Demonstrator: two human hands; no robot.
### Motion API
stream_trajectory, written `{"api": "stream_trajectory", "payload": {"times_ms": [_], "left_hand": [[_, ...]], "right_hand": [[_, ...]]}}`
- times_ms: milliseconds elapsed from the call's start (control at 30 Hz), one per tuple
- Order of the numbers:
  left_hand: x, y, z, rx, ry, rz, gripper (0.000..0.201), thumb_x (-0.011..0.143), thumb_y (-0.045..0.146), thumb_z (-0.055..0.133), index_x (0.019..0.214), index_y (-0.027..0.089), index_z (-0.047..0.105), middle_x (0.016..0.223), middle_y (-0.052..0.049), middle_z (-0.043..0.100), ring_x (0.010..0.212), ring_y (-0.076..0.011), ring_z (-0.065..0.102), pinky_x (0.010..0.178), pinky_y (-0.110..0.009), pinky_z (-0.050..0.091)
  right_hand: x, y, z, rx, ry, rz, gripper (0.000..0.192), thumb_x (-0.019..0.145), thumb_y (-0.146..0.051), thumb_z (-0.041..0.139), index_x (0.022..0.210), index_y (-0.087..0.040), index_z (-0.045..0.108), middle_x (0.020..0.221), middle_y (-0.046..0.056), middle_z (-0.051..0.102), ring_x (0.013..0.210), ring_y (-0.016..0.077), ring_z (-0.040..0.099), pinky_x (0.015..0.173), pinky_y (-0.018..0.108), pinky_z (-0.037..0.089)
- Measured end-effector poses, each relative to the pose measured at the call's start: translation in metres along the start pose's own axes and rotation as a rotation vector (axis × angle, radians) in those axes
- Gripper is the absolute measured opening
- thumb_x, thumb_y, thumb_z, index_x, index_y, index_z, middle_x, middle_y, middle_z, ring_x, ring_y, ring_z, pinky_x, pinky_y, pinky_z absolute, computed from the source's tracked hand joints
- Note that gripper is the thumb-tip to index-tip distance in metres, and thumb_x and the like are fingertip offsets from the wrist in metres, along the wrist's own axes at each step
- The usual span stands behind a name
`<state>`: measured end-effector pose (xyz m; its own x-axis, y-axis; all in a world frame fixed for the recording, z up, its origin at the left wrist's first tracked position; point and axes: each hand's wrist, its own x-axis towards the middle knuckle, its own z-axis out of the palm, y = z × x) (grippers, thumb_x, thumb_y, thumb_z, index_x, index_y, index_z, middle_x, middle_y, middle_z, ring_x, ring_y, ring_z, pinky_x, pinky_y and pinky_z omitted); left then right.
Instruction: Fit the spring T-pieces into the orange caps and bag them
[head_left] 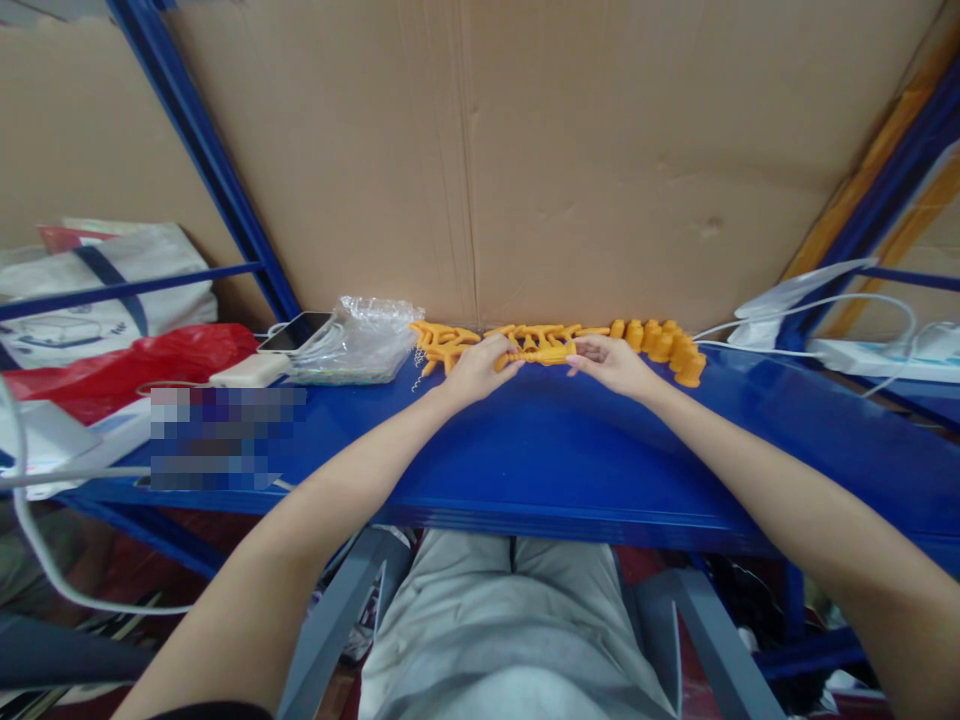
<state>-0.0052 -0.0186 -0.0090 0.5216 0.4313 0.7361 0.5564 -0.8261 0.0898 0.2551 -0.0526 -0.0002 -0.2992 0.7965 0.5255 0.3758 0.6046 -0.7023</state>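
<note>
My left hand (478,372) is closed, its thumb and fingers pinching the left end of a yellow plastic corkscrew (547,354). The fingertips of my right hand (611,364) grip the same piece at its right end. It lies sideways between both hands, just above the blue table. Behind and left of my left hand is a row of yellow corkscrew handles (444,352), some with metal spirals (417,380) showing. Beyond my right hand stand several short yellow cylindrical pieces (661,343). My fingers hide part of the held piece.
The blue table (540,450) meets a cardboard panel (562,160) at the back. To the left are a clear plastic bag (375,340), a phone (298,332), a white power bank (250,371) and a red bag (172,365). White cables (892,300) hang at the right.
</note>
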Motion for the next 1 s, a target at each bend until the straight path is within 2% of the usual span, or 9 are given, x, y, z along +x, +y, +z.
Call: {"api": "stream_trajectory", "payload": {"times_ms": [67,200,333,400,500,567,667,833,1000], "left_hand": [[0.000,0.001,0.000,-0.017,0.009,0.015,0.008,0.092,0.025,0.066,0.092,0.017,0.065,0.092,-0.005,0.071,0.088,-0.0191,0.069,0.081,-0.031,0.055],[0.001,0.004,0.001,-0.039,0.025,0.029,0.009,0.092,0.027,0.066,0.092,0.018,0.065,0.091,-0.005,0.071,0.087,-0.0187,0.069,0.081,-0.032,0.055],[0.003,0.003,0.003,-0.041,0.047,0.018,0.010,0.092,0.028,0.066,0.091,0.018,0.066,0.090,-0.004,0.072,0.086,-0.0186,0.069,0.082,-0.032,0.055],[0.003,0.001,0.004,-0.037,0.051,0.007,0.010,0.092,0.027,0.066,0.090,0.018,0.066,0.089,-0.004,0.072,0.085,-0.0186,0.069,0.081,-0.032,0.055],[0.002,-0.003,0.004,-0.034,0.056,-0.010,0.008,0.091,0.026,0.067,0.090,0.017,0.066,0.090,-0.004,0.072,0.084,-0.0181,0.069,0.081,-0.032,0.055],[0.001,-0.005,0.004,-0.031,0.053,-0.016,0.008,0.091,0.025,0.067,0.090,0.017,0.066,0.090,-0.004,0.072,0.083,-0.0179,0.069,0.080,-0.031,0.055],[0.000,-0.003,0.002,-0.025,0.033,-0.009,0.008,0.092,0.025,0.065,0.091,0.017,0.066,0.090,-0.004,0.072,0.084,-0.0181,0.068,0.080,-0.032,0.055],[0.000,0.007,-0.004,-0.006,0.014,0.029,0.011,0.094,0.028,0.062,0.093,0.018,0.065,0.092,-0.006,0.070,0.089,-0.0193,0.068,0.083,-0.032,0.055],[0.002,0.008,-0.003,-0.007,0.050,0.007,0.010,0.094,0.028,0.064,0.094,0.018,0.066,0.092,-0.005,0.071,0.087,-0.0190,0.068,0.084,-0.033,0.055]], "right_hand": [[-0.002,-0.010,0.002,0.076,-0.034,0.132,0.067,0.069,-0.085,0.066,0.079,-0.018,0.066,0.075,0.009,0.074,0.063,0.0198,0.070,0.067,0.034,0.059],[-0.002,-0.026,0.009,0.164,0.011,0.413,0.071,0.084,-0.083,0.050,0.063,-0.017,0.062,0.054,0.010,0.065,0.044,0.0144,0.061,0.044,0.024,0.047],[0.001,-0.029,0.011,0.175,0.033,0.543,0.069,0.094,-0.075,0.043,0.066,-0.015,0.063,0.054,0.010,0.066,0.041,0.0129,0.059,0.038,0.022,0.041],[0.002,-0.024,0.009,0.197,0.003,0.553,0.062,0.096,-0.070,0.046,0.077,-0.014,0.067,0.067,0.012,0.073,0.045,0.0135,0.062,0.040,0.022,0.044],[0.001,-0.013,0.004,0.266,-0.043,0.470,0.036,0.092,-0.051,0.067,0.105,-0.017,0.070,0.101,0.012,0.078,0.063,0.0146,0.071,0.053,0.023,0.054],[0.000,-0.006,0.002,0.293,-0.039,0.373,0.042,0.080,-0.038,0.081,0.116,-0.021,0.067,0.111,0.008,0.076,0.071,0.0146,0.073,0.062,0.026,0.058],[-0.001,-0.003,0.000,0.294,-0.018,0.296,0.045,0.070,-0.040,0.088,0.106,-0.019,0.069,0.097,0.007,0.077,0.064,0.0133,0.070,0.064,0.028,0.057],[-0.003,-0.014,0.004,0.305,-0.036,0.370,0.059,0.074,-0.074,0.073,0.067,-0.015,0.065,0.059,0.007,0.068,0.045,0.0112,0.058,0.047,0.024,0.048],[-0.002,-0.023,0.005,0.271,-0.003,0.473,0.061,0.087,-0.075,0.057,0.067,-0.018,0.062,0.052,0.006,0.064,0.038,0.0114,0.054,0.036,0.022,0.039]]}}
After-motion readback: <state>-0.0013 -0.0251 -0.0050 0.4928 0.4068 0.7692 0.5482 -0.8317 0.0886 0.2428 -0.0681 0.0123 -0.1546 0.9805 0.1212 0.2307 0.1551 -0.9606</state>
